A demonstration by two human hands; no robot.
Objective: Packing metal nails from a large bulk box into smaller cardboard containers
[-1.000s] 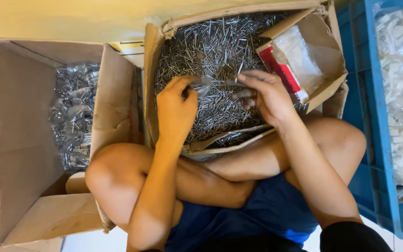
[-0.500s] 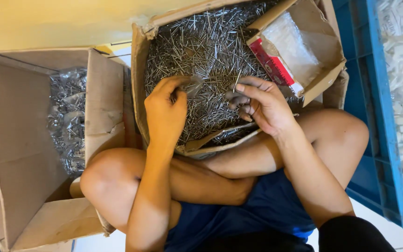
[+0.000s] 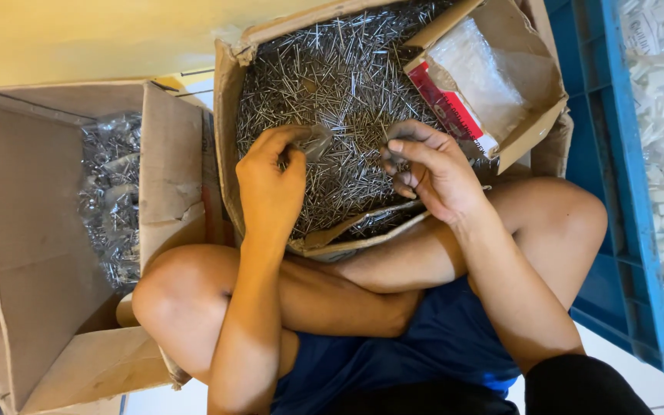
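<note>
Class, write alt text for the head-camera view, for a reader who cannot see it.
A seated person's left hand and right hand reach into a cardboard box of loose nails resting against crossed legs. Another cardboard box holding clear bags lies alongside; a blue crate stands opposite.

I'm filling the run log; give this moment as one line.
left hand: pinching small clear bag | right hand: in loose nails | middle cardboard box

left hand (image 3: 270, 180): fingers curled, pinching | right hand (image 3: 433, 170): fingers bent, palm down
</note>
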